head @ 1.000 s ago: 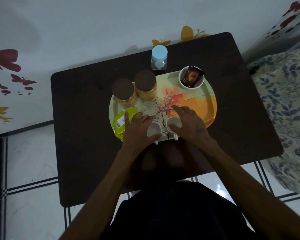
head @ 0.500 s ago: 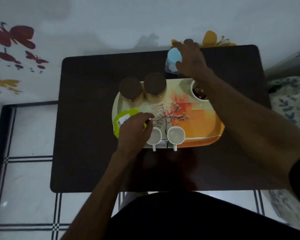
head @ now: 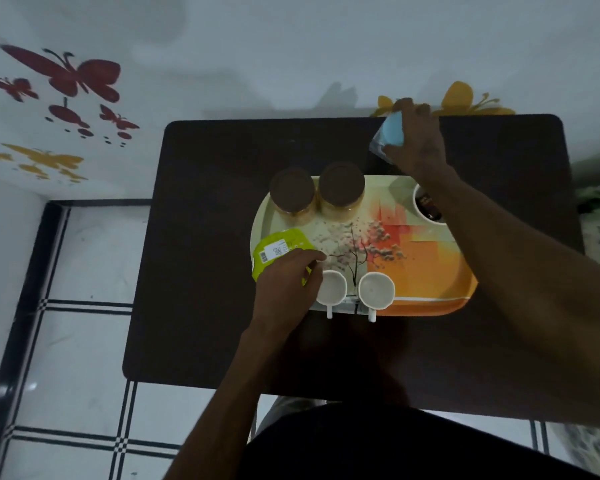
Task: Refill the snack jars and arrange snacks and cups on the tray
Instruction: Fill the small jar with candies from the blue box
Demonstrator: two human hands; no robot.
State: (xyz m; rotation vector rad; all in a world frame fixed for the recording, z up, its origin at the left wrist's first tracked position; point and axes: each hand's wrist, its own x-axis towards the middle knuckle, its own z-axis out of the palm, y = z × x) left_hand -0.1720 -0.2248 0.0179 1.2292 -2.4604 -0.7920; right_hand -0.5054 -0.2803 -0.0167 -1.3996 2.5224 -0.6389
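Blue-lidded jar [head: 388,135] tilted inside right hand [head: 418,147] grip, behind tray [head: 430,271].

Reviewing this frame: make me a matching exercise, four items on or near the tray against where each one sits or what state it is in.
Items
1. blue-lidded jar
2. green snack packet
3. two brown-lidded jars
4. two white cups

Places or states
A. side by side at the tray's near edge, handles pointing toward the person
B. at the tray's far left corner, lids on
C. gripped by the right hand, tilted, beyond the tray
D. at the tray's near left corner, under the left hand

Pairs: 1-C, 2-D, 3-B, 4-A
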